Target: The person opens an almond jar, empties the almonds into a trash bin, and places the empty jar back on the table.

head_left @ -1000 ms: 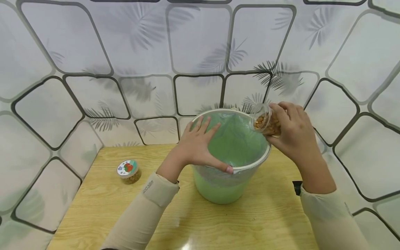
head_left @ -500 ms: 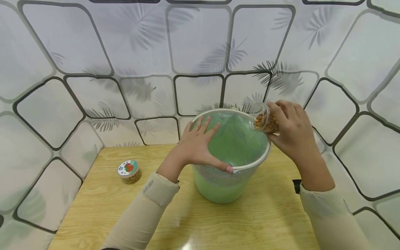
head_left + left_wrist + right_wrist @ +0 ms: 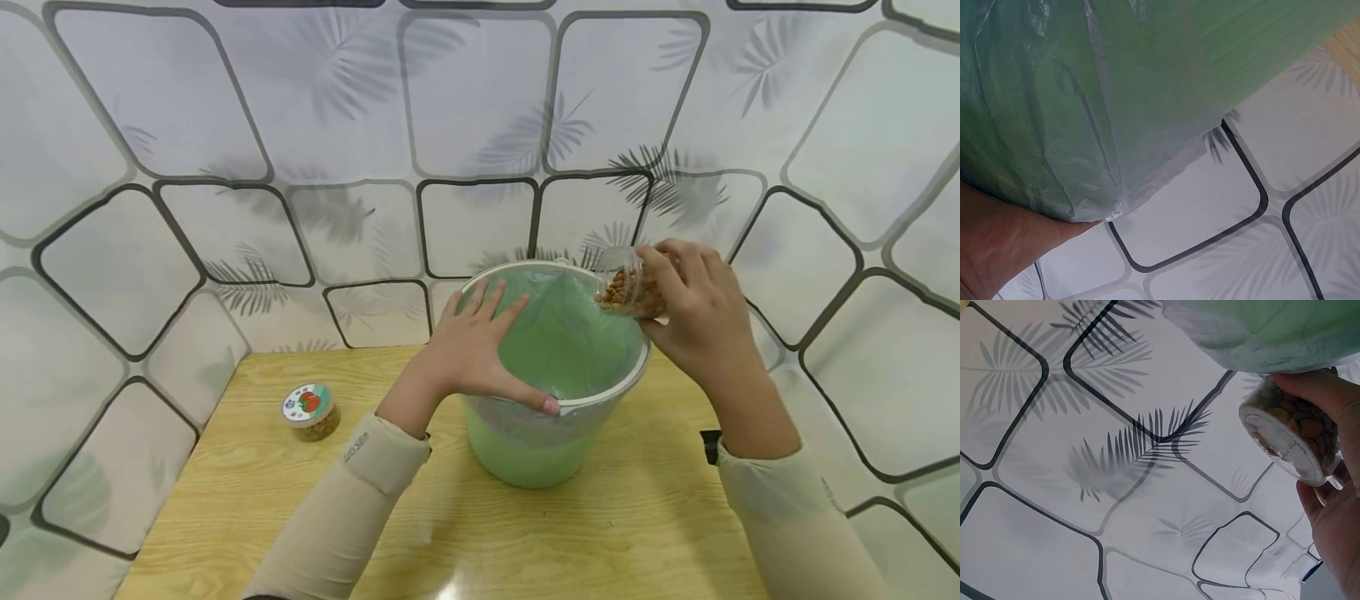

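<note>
My right hand [image 3: 701,308] grips a clear plastic jar [image 3: 651,287] tilted on its side, its mouth toward the bin. Small brown-orange, nut-like pieces [image 3: 618,289] lie up to the jar's mouth. In the right wrist view, the jar's base [image 3: 1282,447] shows, with fingers around its side. A green bin [image 3: 528,458] with a white rim and a clear plastic liner [image 3: 1104,125] stands under the jar. My left hand [image 3: 472,346] rests with spread fingers over the bin's left rim, thumb along the front edge.
A small lidded tub [image 3: 311,412] with a tomato picture on its lid stands on the wooden table [image 3: 247,500], left of the bin. Patterned cloth walls [image 3: 480,125] enclose the table at the back and sides.
My right hand has tipped the jar further and moved it slightly left, and the pieces have slid toward its mouth. The left hand and bin stay in place.
</note>
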Demonstrator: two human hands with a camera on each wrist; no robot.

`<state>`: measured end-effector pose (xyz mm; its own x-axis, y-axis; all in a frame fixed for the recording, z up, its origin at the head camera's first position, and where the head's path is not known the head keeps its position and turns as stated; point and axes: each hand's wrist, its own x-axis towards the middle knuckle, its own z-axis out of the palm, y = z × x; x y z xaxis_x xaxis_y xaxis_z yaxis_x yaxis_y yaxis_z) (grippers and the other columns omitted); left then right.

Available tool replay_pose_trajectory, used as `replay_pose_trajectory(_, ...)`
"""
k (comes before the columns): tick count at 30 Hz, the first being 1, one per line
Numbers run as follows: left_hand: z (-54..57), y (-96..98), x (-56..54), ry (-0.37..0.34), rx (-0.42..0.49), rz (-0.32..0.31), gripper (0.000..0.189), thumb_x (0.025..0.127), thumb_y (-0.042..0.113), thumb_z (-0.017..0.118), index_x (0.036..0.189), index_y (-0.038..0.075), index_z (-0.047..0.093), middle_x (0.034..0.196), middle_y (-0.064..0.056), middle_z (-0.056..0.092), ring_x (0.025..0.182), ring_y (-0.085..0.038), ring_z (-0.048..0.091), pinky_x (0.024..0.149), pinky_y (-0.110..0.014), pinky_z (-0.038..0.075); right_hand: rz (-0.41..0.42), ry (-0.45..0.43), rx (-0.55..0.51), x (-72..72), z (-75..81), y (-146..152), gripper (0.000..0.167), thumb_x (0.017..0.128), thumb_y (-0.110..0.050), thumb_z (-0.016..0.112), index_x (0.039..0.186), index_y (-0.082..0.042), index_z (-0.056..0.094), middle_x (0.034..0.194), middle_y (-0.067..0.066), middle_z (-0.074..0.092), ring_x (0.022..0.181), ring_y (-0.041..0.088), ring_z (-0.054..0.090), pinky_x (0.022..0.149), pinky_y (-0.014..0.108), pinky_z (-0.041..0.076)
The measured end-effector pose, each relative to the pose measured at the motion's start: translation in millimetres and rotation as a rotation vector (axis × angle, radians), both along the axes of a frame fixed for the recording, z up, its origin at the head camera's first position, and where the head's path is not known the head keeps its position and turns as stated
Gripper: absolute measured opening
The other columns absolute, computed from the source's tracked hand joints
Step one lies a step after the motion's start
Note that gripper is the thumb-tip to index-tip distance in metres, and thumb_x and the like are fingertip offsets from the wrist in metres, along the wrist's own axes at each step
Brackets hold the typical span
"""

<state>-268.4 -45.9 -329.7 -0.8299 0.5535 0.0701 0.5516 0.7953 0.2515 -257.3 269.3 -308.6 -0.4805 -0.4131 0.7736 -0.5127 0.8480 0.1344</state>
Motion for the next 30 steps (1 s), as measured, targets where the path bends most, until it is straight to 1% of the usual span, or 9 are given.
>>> replay_pose_trajectory(5,-0.3,0.5,0.2,0.007,0.004,0.001,0.148,0.057,0.103,0.065,0.172,0.034,0.005,0.18,-0.009,-0.006,0.167,-0.034,-0.011,0.132,-0.063,-0.006,0.018,0.025,0.004,-0.3,0.9,-3.0,0.093,0.059,0.008,0.096,0.144,-0.003,0.059,0.131,0.029,0.061,0.118,0.052,0.056,0.097,0.065,0.049)
replay_pose_trajectory(18,-0.5,0.7,0.7,-0.007,0.009,0.01,0.148,0.055,0.105,0.063,0.172,0.036,0.003,0.181,-0.008,-0.005,0.167,-0.032,-0.013,0.132,-0.062,-0.007,0.013,0.022,0.028,1.0,-1.0,-5.1,0.094,0.061,0.009,0.095,0.146,-0.005,0.058,0.134,0.028,0.059,0.121,0.051,0.055,0.099,0.065,0.048)
replay_pose_trajectory(30,-1.3,1.2,0.6,-0.002,-0.001,0.008,0.148,0.055,0.105,0.064,0.172,0.035,0.005,0.18,-0.009,-0.005,0.167,-0.033,-0.012,0.132,-0.063,-0.004,0.021,0.035,0.027,-0.4,-3.4,-7.5,0.093,0.062,0.011,0.093,0.146,-0.006,0.058,0.135,0.028,0.059,0.122,0.051,0.054,0.098,0.066,0.048)
